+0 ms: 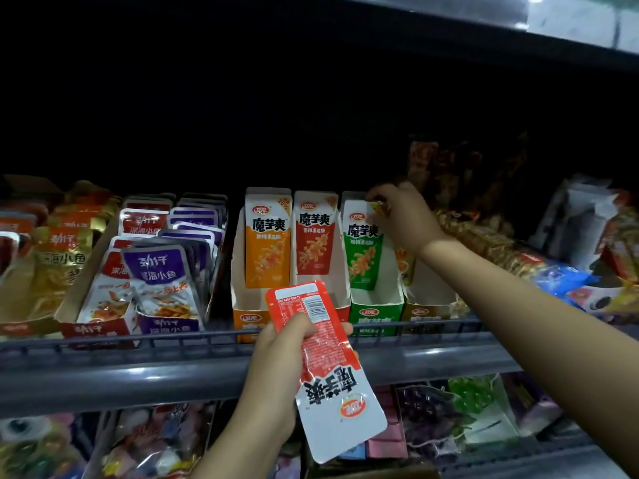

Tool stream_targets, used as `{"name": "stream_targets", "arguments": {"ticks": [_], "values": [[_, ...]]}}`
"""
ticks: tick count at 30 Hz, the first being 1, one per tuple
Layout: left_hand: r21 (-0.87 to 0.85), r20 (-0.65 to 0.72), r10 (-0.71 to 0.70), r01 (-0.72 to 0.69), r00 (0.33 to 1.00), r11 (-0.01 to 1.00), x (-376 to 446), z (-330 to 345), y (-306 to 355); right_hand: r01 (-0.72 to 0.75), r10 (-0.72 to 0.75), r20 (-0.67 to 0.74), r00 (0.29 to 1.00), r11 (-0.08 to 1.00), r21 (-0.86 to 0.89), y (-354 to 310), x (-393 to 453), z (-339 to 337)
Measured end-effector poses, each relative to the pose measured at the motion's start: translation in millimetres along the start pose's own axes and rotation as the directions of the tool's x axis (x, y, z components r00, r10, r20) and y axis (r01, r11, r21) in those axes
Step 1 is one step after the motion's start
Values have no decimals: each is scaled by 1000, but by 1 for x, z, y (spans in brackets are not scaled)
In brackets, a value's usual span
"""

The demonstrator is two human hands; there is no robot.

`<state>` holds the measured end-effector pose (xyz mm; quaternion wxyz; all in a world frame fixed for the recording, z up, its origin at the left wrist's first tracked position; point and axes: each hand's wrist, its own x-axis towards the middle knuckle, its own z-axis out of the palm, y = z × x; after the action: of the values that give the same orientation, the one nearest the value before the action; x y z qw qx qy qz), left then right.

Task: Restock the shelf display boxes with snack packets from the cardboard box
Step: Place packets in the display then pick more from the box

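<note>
1. Left hand (280, 354) at six o'clock, thumb and curled fingers gripping a red snack packet (326, 368) upside down, just in front of the shelf rail (138, 371).
2. Right hand (403, 216) at one o'clock, fingertips pinching the top corner of the green packet (363, 247) in the green display box (377, 305).
3. Probably light, soft, slick film; best gripped mid-body, not by the sealed ends.
</note>
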<state>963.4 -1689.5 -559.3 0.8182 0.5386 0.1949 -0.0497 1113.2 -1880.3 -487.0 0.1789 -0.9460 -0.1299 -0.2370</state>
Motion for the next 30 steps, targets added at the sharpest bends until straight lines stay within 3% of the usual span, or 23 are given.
{"name": "stream_targets", "arguments": {"ticks": [1, 2, 3, 6, 9, 13, 16, 20, 24, 27, 30], "values": [[4, -46, -6, 6, 999, 1000, -3, 1, 0, 4, -4, -10, 1000, 1000, 0, -1, -2, -1], [12, 16, -48, 48, 999, 999, -9, 3, 4, 14, -15, -27, 1000, 1000, -2, -2, -4, -2], [113, 94, -24, 14, 995, 994, -17, 10, 4, 31, -31, -49, 998, 1000, -1, -3, -7, -4], [72, 76, 91, -97, 993, 993, -25, 5, -1, 48, -38, -71, 997, 988, 149, -11, -19, -10], [83, 87, 191, -198, 978, 977, -24, 4, 3, -56, -29, 186, 982, 899, 434, -32, -45, -24], [32, 92, 260, -264, 961, 964, -27, 4, 3, -189, -114, 537, 836, 859, 475, -52, -82, -38], [-42, -8, 301, -301, 954, 953, -26, 4, 0, -358, -111, 675, 730, 778, 516, -58, -106, -37], [-144, -106, 305, -319, 946, 937, -22, -1, 0, -396, -179, 638, 749, 651, 648, -61, -134, -39], [-188, -124, 298, -317, 947, 930, -19, -6, 4, -187, -201, 459, 865, 720, 668, -61, -146, -37], [-182, -96, 298, -312, 950, 933, -18, -8, 7, -164, -191, 438, 878, 741, 651, -62, -144, -40], [-164, -45, 318, -321, 947, 933, -18, -10, 9, -169, -193, 398, 897, 682, 711, -61, -135, -47]]}}
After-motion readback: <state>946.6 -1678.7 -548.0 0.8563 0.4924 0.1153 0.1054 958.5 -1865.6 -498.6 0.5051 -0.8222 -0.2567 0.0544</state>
